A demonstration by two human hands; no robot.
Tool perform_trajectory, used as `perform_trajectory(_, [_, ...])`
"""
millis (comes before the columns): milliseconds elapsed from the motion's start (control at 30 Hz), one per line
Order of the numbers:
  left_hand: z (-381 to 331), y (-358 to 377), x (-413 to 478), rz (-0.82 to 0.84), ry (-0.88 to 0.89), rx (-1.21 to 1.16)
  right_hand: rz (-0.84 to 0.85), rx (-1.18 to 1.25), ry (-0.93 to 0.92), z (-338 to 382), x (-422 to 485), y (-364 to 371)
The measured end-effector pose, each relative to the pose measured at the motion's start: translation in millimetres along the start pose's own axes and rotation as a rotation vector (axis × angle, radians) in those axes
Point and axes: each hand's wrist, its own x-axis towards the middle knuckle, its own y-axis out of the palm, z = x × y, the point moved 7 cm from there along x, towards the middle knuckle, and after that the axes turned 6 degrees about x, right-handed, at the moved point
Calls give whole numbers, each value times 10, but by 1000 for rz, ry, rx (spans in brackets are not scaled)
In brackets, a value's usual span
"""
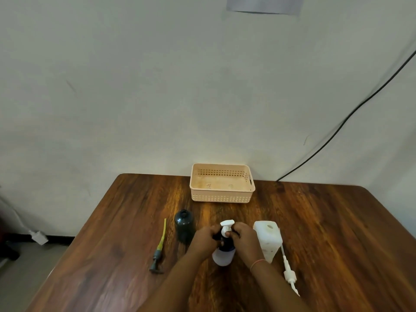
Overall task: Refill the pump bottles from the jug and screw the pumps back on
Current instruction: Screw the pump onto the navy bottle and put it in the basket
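In the head view, a pale bottle [224, 255] stood upright on the near middle of the brown surface [326, 233]. The left hand [206, 240] was curled round the bottle's dark top part. The right hand [244, 240] pinched the white pump [226, 227] at its neck. It looked like the pump was being twisted on. To do it well, the left hand should hold the bottle firm and straight while the right turns the pump level, not crooked, until it stops. Just left stood a dark bottle [184, 226] with no pump, and a dark pump [158, 251] lay further left. A white container [267, 239] stood just right, a spare pump [289, 272] lying beside it.
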Motion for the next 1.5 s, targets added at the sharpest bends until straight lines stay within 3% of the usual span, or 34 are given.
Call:
perform_trajectory(200, [134,90,-13,-106,-65,-163,-37,16,12,-30,16,-14])
perform_trajectory(367, [150,96,4,-117,-60,-198,48,57,28,-58,34,14])
perform_trajectory(600, [143,97,16,-118,-77,-180,-46,89,64,-59,43,-31])
perform_trajectory(800, [166,116,51,-99,-116,-158,65,176,73,-127,53,69])
perform_trajectory(967, [157,121,37,-102,-109,-154,-102,101,151,-201,23,4])
perform_trajectory(1167, [155,123,46,-97,-120,-150,18,254,77,-169,-16,83])
perform_trajectory(1367, [158,146,42,-91,-131,-139,-76,214,190,-196,25,-48])
perform_trajectory(1500, [140,124,40,-105,-125,-122,15,230,70,-117,32,26])
